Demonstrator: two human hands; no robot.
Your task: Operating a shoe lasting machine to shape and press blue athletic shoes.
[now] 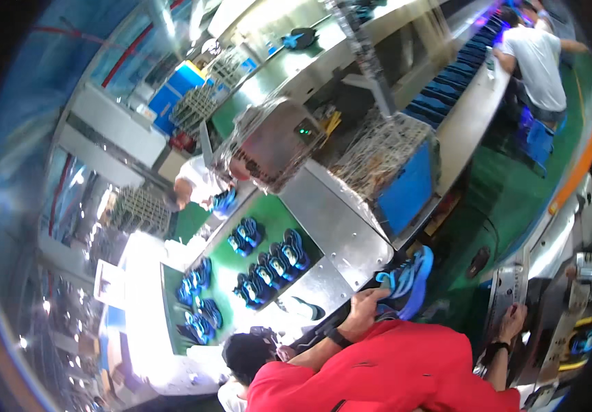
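My left hand point(365, 305), with a black band at its wrist, grips a blue and black sneaker point(406, 278) near its heel end. The sneaker is held out past the corner of the metal table, its blue sole facing right. Off to the right, my right hand point(512, 321) also has a dark wristband. Its fingers look curled beside a perforated metal bar point(509, 285) of a machine; whatever they hold, if anything, is too small to make out. A lone light-coloured shoe point(300, 307) lies on the table left of my left hand.
Several blue-black sneakers point(272, 268) stand in groups on a green belt point(275, 214). Beyond are a plastic-wrapped control box point(275, 144) and a blue-sided box point(406, 189). Co-workers include a dark-haired person point(244, 357) close by and one in a white shirt point(535, 65) at the far right.
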